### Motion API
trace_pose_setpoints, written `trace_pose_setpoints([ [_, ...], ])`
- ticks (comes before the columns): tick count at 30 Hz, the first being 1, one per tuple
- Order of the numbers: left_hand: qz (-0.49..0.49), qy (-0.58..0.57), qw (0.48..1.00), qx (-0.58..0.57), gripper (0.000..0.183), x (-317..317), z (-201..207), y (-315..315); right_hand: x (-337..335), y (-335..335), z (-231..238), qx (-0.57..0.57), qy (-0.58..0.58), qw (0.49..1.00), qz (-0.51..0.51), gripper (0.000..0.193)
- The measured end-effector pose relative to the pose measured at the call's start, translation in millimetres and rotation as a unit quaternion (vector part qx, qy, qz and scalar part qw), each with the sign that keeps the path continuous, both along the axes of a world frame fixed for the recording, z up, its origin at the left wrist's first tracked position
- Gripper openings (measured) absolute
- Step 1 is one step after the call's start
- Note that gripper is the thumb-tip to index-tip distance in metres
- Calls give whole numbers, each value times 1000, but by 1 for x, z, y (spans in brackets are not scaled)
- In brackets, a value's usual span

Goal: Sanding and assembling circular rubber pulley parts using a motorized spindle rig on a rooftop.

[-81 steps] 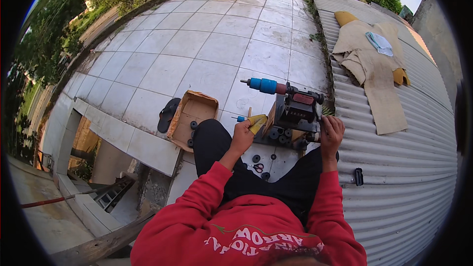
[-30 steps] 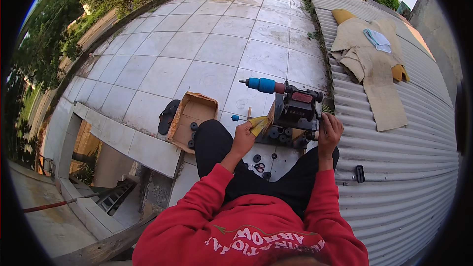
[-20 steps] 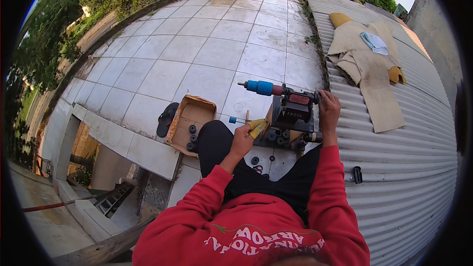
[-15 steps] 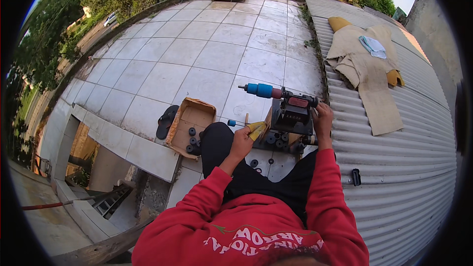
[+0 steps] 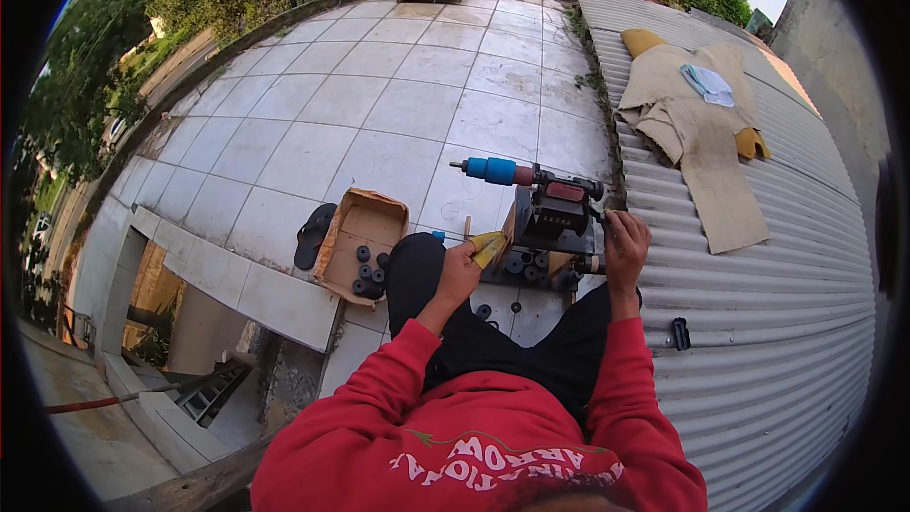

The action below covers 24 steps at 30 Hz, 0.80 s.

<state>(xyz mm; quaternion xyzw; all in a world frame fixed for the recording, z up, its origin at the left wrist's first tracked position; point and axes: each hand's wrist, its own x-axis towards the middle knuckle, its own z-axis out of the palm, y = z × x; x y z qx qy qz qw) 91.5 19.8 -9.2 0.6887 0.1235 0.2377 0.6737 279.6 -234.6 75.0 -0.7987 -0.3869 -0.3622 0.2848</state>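
Note:
A black bench machine [image 5: 556, 216] stands on a small raised stand between my knees. From its left side sticks out a spindle carrying a blue roller [image 5: 491, 171] with a metal tip. My left hand [image 5: 461, 272] is closed on a yellow, dark-streaked piece [image 5: 488, 248], held close to the machine's left side. At the machine's right end, my right hand [image 5: 627, 245] has its fingers curled by the shaft end; what they grip is hidden. Several black rubber-like rings [image 5: 527, 267] sit under the machine. A small blue-tipped piece [image 5: 438, 237] shows beyond my left knee.
An open cardboard box [image 5: 353, 207] with black rings in it stands left of my knee, beside a black sandal [image 5: 314, 236]. On the right, corrugated roofing [image 5: 768, 322] bears sacking [image 5: 697, 100], a light-blue cloth [image 5: 707, 83] and a small black object [image 5: 681, 333]. An opening drops away at the lower left.
My right hand has moved down and slightly outward beside the machine's end. My left hand keeps the yellow piece in nearly the same place. The whole view has shifted slightly.

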Motion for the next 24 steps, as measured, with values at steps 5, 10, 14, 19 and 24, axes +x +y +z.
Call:
trace_pose_setpoints([
  [5,8,2,999,33,28,1,-15,7,33,24,27,-2,-1,1000,0,26],
  [10,11,-1,999,43,28,5,-13,4,83,31,-1,-61,72,996,-6,25],
  [14,-8,-15,1000,16,28,6,-3,-2,88,20,-40,-104,128,986,13,26],
  [19,-17,8,1000,-11,28,2,3,-2,33,4,-52,-95,133,986,15,26],
  [24,-15,-13,1000,-10,29,6,4,-4,-4,-10,-24,-57,86,994,19,25],
])
